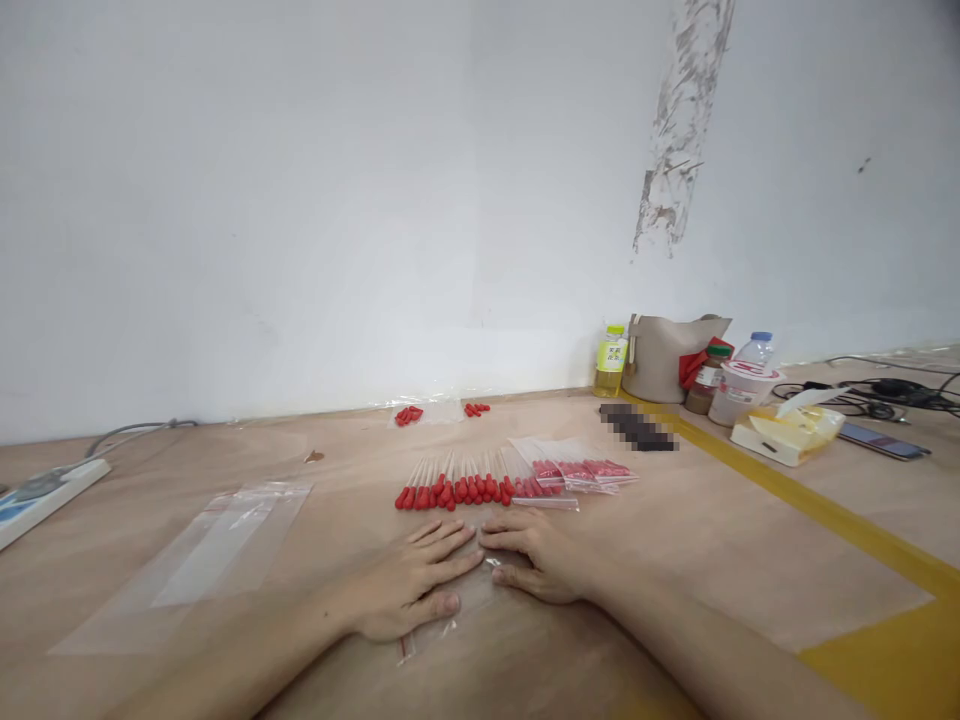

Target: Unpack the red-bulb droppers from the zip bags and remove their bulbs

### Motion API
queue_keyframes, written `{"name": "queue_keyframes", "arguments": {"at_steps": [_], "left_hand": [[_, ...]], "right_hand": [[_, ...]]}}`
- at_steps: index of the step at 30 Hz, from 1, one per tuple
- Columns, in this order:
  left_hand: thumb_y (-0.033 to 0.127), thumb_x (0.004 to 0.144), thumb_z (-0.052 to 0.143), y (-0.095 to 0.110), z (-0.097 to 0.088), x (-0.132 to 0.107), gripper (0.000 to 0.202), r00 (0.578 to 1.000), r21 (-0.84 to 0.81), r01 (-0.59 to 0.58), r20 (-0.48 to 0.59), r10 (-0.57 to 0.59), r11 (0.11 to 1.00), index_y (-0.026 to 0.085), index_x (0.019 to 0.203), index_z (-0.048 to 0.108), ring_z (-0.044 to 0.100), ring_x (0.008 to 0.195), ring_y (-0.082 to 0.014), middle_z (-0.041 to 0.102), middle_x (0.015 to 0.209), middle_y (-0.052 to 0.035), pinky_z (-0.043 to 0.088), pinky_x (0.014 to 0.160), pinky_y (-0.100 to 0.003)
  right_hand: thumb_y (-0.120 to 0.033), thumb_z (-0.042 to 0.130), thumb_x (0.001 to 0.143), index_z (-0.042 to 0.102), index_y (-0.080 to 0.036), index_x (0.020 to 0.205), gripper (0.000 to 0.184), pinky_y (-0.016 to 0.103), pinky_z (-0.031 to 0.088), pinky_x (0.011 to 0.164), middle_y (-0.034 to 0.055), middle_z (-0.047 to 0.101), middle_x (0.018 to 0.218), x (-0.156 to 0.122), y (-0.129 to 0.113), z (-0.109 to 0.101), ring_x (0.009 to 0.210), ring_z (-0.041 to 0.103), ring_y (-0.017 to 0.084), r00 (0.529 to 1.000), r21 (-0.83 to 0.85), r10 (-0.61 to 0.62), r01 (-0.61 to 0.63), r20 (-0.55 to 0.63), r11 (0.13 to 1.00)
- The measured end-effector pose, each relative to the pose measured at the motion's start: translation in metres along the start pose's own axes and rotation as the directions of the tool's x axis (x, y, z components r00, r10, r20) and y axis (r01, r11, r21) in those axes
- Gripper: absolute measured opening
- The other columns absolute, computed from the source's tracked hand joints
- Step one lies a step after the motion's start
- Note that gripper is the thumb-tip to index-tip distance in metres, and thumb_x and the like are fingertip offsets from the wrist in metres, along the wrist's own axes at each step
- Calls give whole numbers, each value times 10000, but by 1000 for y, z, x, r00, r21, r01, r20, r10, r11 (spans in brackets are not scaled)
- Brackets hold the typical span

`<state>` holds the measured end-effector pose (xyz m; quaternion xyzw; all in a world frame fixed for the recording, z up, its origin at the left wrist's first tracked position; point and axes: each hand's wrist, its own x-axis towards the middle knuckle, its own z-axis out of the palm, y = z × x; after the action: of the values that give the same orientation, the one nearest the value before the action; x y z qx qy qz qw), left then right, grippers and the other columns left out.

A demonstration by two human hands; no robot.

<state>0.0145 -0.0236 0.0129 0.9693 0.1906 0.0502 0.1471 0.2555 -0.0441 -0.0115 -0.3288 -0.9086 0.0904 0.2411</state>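
My left hand [409, 582] lies with its fingers spread on a clear zip bag [474, 597]. Just to its right, my right hand [544, 553] rests fingers down on the same bag, thumb apart. Both are open, and they cover much of the bag. Beyond my fingertips lies a row of droppers [457, 488] with red bulbs toward me and thin clear stems pointing away. At the row's right end, several filled zip bags [581, 470] overlap, red bulbs showing through the plastic. Flat clear bags [214, 560] are stacked to the left.
Small red bulbs [409, 415] lie by the wall. A power strip [52, 500] is at the far left. Along the right stand a yellow bottle [611, 362], a beige container [664, 360], a tub [742, 395] and a tissue pack [787, 432]. A phone [885, 441] lies near cables.
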Motion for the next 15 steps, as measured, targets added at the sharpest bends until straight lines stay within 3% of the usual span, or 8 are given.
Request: {"name": "queue_keyframes", "arguments": {"at_steps": [3, 5, 7, 9, 11, 15], "left_hand": [[374, 877, 372, -4, 8, 2, 368, 979, -113, 141, -130, -155, 984, 298, 1226, 462, 312, 1252, -228, 365, 1359, -46, 238, 1031, -424], [341, 847, 431, -8, 12, 5, 271, 917, -224, 239, -269, -296, 945, 238, 1049, 578, 472, 1083, -199, 486, 1205, -67, 382, 911, -351], [303, 752, 554, -12, 13, 7, 185, 843, -318, 334, -320, -432, 887, 181, 888, 577, 533, 854, -162, 544, 996, -62, 444, 738, -287], [255, 647, 635, -14, 12, 7, 220, 801, -391, 428, -253, -542, 815, 162, 815, 526, 505, 697, -132, 535, 825, -22, 425, 615, -246], [215, 598, 648, -15, 9, 5, 297, 787, -456, 486, -142, -600, 746, 164, 840, 485, 474, 628, -112, 513, 741, 16, 393, 560, -221], [218, 571, 655, -14, 3, -3, 378, 785, -517, 533, 5, -620, 670, 168, 896, 469, 470, 573, -111, 504, 641, 54, 356, 508, -205]], "right_hand": [[-344, 534, 788, 585, -205, 1075, 324, 308, 393, 858, 74, 568, 1091, 1, 2, -1, 985, 513, 181, 996, -13, 31, -32, -83, 999], [-298, 533, 782, 619, -199, 997, 252, 307, 404, 812, 75, 584, 989, 2, 9, -8, 910, 524, 179, 980, -59, 79, -91, -184, 994], [-200, 521, 756, 640, -193, 903, 189, 311, 404, 781, 69, 581, 910, 0, 20, -24, 859, 523, 179, 949, -130, 146, -188, -280, 973], [-88, 494, 695, 631, -196, 896, 266, 323, 394, 795, 68, 569, 938, -7, 36, -45, 891, 515, 190, 899, -187, 260, -339, -353, 922], [-24, 469, 629, 604, -176, 943, 375, 320, 387, 823, 80, 554, 1006, -21, 54, -66, 953, 506, 198, 835, -197, 404, -497, -373, 845], [-54, 534, 560, 496, -175, 1155, 608, 321, 380, 869, 105, 473, 1221, -53, 92, -89, 1088, 467, 235, 742, -217, 657, -668, -130, 712]]}}
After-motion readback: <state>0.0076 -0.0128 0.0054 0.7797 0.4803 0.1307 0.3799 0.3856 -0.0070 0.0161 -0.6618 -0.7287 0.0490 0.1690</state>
